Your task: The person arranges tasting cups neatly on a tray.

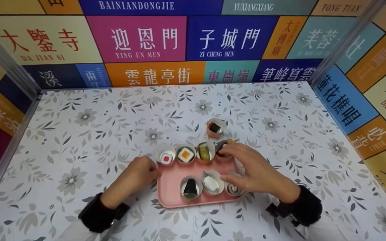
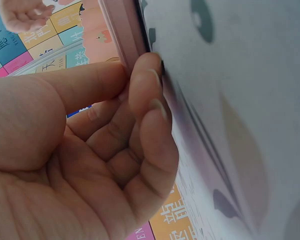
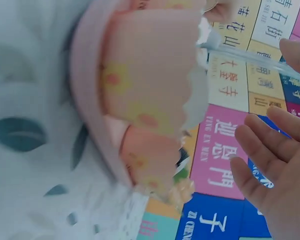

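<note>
A pink tray (image 1: 169,189) carries paper cups with small sushi-like pieces, set in a back row and a front row. My left hand (image 1: 138,175) pinches the tray's left edge between thumb and curled fingers; the left wrist view shows the thumb (image 2: 97,82) against the tray rim (image 2: 122,32). Over the tray's right end is my right hand (image 1: 255,170), its fingers spread and relaxed, partly covering the back-right cup (image 1: 221,151) and the front-right cup (image 1: 234,189). In the right wrist view, the fingers (image 3: 262,142) stand apart from the flower-patterned cup (image 3: 150,65).
Behind the tray, a separate cup (image 1: 214,128) with a dark-topped piece stands on the floral tablecloth (image 1: 112,113). Printed panels (image 1: 136,38) wall the table at the back and both sides.
</note>
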A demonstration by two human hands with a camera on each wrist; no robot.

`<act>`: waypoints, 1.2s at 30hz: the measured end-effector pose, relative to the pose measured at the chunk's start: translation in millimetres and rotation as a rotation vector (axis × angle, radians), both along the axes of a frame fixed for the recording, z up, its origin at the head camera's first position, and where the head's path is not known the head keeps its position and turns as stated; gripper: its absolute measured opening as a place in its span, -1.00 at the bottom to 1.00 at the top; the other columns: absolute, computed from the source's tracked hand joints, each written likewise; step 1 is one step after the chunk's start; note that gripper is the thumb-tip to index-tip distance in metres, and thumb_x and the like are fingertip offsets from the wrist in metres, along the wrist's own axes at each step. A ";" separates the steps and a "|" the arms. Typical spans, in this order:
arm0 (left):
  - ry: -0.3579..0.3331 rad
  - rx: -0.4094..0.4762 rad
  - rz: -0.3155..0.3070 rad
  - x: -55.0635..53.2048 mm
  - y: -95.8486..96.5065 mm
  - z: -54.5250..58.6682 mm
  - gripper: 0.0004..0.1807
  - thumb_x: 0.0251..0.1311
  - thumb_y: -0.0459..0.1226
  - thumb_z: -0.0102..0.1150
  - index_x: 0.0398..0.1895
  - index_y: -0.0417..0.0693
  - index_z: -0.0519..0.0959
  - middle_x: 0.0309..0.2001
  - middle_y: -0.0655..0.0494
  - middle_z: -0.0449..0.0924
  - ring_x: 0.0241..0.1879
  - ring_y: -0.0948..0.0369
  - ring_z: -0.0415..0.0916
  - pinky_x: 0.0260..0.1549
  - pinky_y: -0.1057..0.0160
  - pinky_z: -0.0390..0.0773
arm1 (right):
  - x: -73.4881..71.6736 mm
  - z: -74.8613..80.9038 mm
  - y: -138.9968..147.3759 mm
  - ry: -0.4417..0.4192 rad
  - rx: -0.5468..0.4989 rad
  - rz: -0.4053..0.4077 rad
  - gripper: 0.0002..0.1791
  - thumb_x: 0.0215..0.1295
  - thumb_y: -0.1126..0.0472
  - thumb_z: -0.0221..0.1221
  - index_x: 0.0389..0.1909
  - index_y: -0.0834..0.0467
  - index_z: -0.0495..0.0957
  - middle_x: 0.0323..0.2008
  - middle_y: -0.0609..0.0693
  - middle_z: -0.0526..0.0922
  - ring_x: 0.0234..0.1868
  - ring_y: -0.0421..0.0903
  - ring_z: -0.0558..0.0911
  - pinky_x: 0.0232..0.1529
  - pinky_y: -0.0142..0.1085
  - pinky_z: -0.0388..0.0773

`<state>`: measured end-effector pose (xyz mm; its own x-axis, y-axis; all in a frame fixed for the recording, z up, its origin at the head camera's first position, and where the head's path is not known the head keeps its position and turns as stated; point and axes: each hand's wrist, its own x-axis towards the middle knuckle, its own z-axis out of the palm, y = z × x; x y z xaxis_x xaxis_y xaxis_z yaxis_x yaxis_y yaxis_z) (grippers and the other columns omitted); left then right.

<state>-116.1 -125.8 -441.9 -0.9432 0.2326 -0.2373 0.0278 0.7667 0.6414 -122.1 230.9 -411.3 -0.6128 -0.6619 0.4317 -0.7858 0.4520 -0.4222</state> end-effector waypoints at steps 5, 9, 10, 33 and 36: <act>0.006 0.016 0.001 0.7 0.1 0.3 -0.42 0.31 -0.37 0.28 -0.86 0.07 0.29 -0.80 0.31 0.13 -0.71 0.29 0.16 -0.67 0.31 0.12 | -3.2 -9.3 18.3 0.047 -0.065 -0.035 -0.27 0.16 0.06 0.50 0.31 0.24 0.52 0.27 0.15 0.59 0.29 0.12 0.55 0.42 -0.29 0.27; 0.008 0.030 0.000 0.6 0.4 -0.6 -0.42 0.30 -0.38 0.28 -0.86 0.07 0.29 -0.79 0.31 0.12 -0.72 0.29 0.15 -0.67 0.32 0.11 | -5.0 -15.4 36.6 0.040 -0.055 -0.133 -0.25 0.15 0.09 0.51 0.34 0.23 0.50 0.29 0.11 0.57 0.31 0.08 0.52 0.40 -0.28 0.27; 0.006 0.030 0.002 0.5 0.5 -0.8 -0.42 0.30 -0.38 0.28 -0.86 0.07 0.29 -0.79 0.31 0.12 -0.72 0.29 0.15 -0.67 0.32 0.12 | -5.7 -16.5 41.5 0.034 -0.051 -0.165 -0.25 0.14 0.09 0.51 0.34 0.22 0.50 0.30 0.09 0.57 0.31 0.08 0.51 0.39 -0.25 0.27; 0.005 0.048 0.000 0.6 -2.1 -2.9 -0.44 0.30 -0.38 0.28 -0.86 0.07 0.32 -0.80 0.32 0.18 -0.73 0.30 0.17 -0.69 0.32 0.14 | -77.2 1.2 33.5 -0.400 0.228 -0.405 0.09 0.34 -0.38 0.25 0.68 0.04 0.01 0.61 0.19 0.14 0.56 0.27 0.21 0.46 0.27 0.15; -0.003 0.044 0.007 0.0 -1.5 -2.1 -0.44 0.30 -0.37 0.29 -0.86 0.07 0.33 -0.80 0.31 0.19 -0.73 0.29 0.18 -0.69 0.31 0.15 | -89.9 3.4 27.9 -0.452 0.244 -0.407 0.10 0.33 -0.41 0.23 0.68 0.04 0.01 0.60 0.19 0.17 0.51 0.26 0.29 0.42 0.27 0.23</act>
